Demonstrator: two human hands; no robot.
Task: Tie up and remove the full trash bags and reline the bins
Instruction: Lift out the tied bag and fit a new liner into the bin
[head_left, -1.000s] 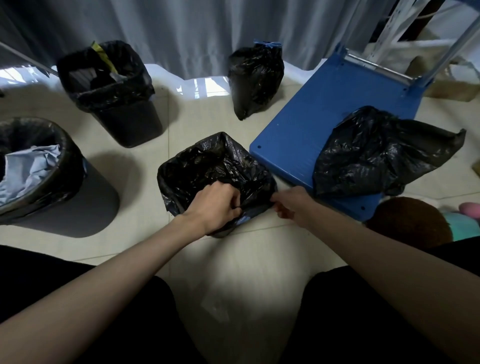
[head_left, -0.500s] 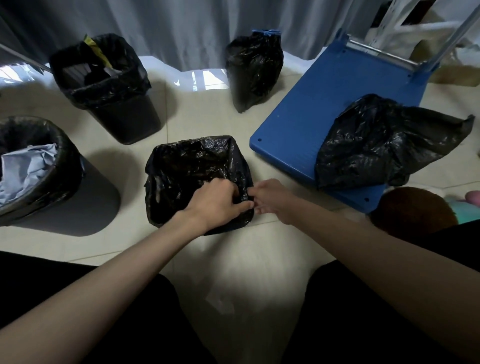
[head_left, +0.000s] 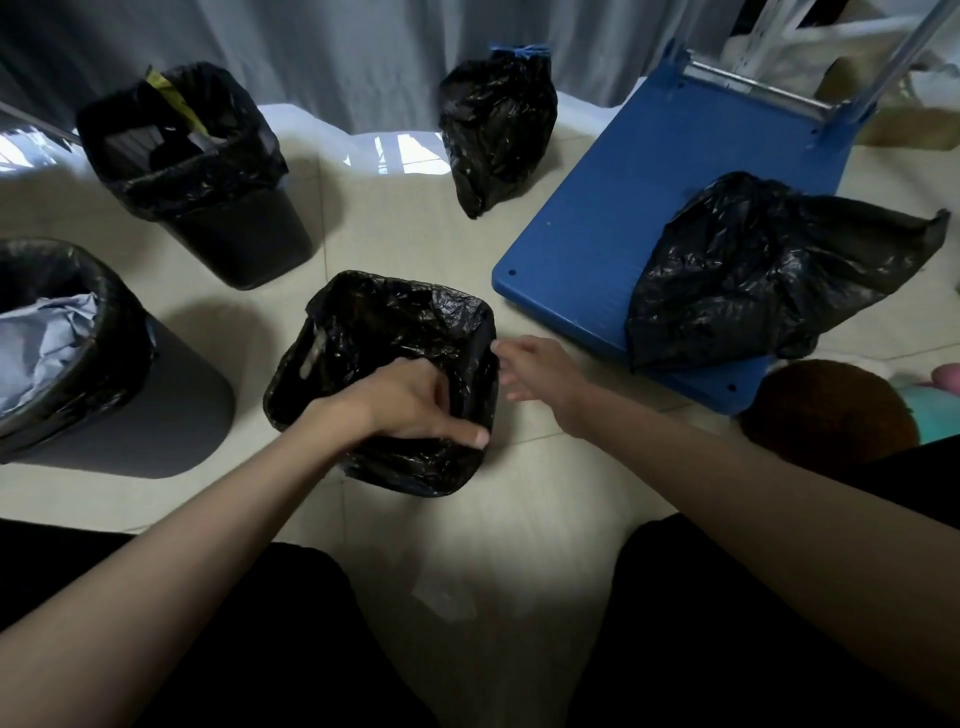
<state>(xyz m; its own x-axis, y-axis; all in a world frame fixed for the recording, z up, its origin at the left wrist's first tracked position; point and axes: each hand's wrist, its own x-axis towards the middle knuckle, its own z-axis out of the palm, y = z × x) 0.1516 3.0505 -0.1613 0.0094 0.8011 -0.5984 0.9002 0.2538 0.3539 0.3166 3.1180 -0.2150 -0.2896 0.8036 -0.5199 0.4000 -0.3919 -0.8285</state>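
Note:
A small bin lined with a black bag (head_left: 395, 332) stands on the floor in front of me. My left hand (head_left: 410, 402) grips the liner at the bin's near rim, thumb along the outside. My right hand (head_left: 530, 371) hovers just right of the bin with relaxed fingers, holding nothing. A tied black bag (head_left: 496, 124) with a blue drawstring stands by the curtain. Another black bag (head_left: 769, 270) lies on a blue cart (head_left: 639, 197). Two lined bins hold trash: a square one (head_left: 197, 166) at back left and a round one (head_left: 67, 343) at far left.
A grey curtain (head_left: 363, 57) hangs across the back. The cart's metal handle (head_left: 758, 93) rises at the upper right. Soft toys (head_left: 831, 410) lie right of my knee. My dark-clothed knees fill the bottom of the view on a pale tiled floor (head_left: 493, 545).
My right hand let go of the liner's edge and drew slightly away to the right, fingers relaxing. The liner now sits spread over the bin's rim. My left hand stays on the near rim.

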